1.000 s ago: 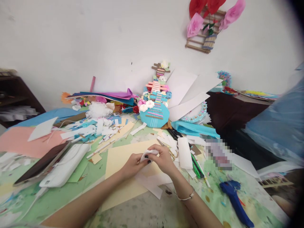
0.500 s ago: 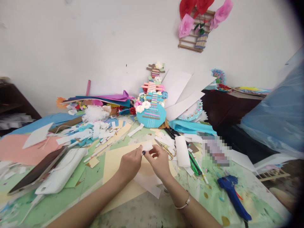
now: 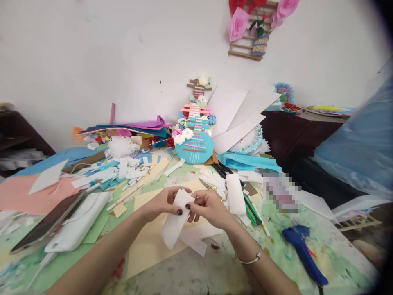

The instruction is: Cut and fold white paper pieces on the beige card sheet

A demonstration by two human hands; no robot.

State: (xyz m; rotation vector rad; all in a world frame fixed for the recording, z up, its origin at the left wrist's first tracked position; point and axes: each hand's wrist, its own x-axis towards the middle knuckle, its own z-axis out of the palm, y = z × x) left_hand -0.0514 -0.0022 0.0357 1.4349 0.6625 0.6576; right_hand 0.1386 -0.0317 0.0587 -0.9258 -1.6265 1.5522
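Note:
Between my two hands hangs a strip of thin white paper (image 3: 174,229), its upper end turned over and its lower end loose. My left hand (image 3: 162,201) pinches it from the left, thumb in front and fingers behind. My right hand (image 3: 209,208) grips its right edge with thumb and fingertips. Below lies a cream sheet (image 3: 144,250) with another white paper piece (image 3: 196,246) on it. Just right of my right hand are gold-handled scissors (image 3: 211,186), partly covered by paper, and a white paper roll (image 3: 236,194).
A blue glue gun (image 3: 303,254) lies at the right, near green pens (image 3: 252,213). At the left are a phone (image 3: 46,223) and a white power bank (image 3: 78,223). Paper scraps (image 3: 119,170) spread behind them. A blue paper instrument (image 3: 195,147) stands against the wall.
The white paper has come up from the sheet and now hangs lengthwise between my hands. My left hand has turned and moved left, its thumb now in front. The view has shifted slightly.

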